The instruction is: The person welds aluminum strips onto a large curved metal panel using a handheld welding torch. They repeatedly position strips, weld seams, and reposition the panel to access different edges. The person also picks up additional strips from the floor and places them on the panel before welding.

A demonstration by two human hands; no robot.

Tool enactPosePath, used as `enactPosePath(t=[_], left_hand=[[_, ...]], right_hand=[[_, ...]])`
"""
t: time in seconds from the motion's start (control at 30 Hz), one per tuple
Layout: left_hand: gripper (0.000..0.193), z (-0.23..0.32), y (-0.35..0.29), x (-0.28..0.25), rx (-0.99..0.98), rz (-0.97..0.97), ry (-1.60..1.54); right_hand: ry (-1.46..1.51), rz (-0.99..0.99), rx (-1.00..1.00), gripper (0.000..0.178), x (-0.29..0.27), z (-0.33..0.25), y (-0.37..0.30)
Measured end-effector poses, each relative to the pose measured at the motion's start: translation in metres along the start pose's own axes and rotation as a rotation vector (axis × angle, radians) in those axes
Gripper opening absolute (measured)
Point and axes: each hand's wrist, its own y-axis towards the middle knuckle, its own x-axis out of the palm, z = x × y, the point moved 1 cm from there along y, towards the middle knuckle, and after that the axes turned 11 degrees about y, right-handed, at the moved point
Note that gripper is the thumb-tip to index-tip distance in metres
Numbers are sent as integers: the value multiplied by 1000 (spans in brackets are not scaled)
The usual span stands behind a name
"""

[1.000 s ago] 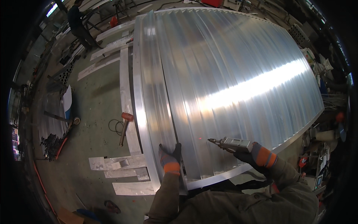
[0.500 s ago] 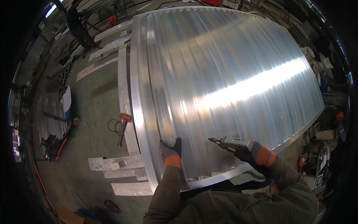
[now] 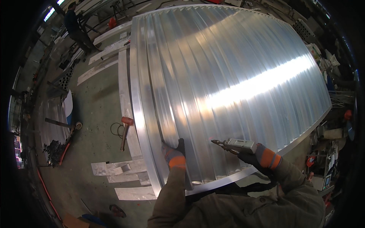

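Note:
A large corrugated panel of shiny metal slats point(image 3: 178, 64) lies in front of me inside a metal frame point(image 3: 140, 125). My left hand point(image 3: 173, 154), in a grey and orange work glove, rests on the slats close to the panel's near left corner. Its thumb is spread away from the fingers, and I see nothing held in it. Wrapped in my right hand point(image 3: 262, 156) is a boxy handheld laser welding gun point(image 3: 239, 144). The gun's narrow nozzle points left, just over the slats, with a stretch of panel between it and my left hand.
A red-headed mallet point(image 3: 126, 123) lies on a long metal strip left of the frame. Flat metal bars point(image 3: 125, 169) jut out from under the panel's left side. At the far left stands another person point(image 3: 74, 28). Shelving and clutter point(image 3: 323, 163) line the right.
The view has shifted slightly. The red light dot ahead of the nozzle has faded to a faint glow near its tip. Both hands stay nearly in place, the welding gun still in my right.

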Motion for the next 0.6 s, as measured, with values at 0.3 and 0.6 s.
enactPosePath(t=[0.3, 0.6], left_hand=[[92, 38, 23, -39, 388, -39, 430], [75, 47, 48, -75, 1353, -427, 817]], right_hand=[[39, 42, 11, 39, -4, 14, 1], [99, 59, 74, 44, -2, 25, -4]])
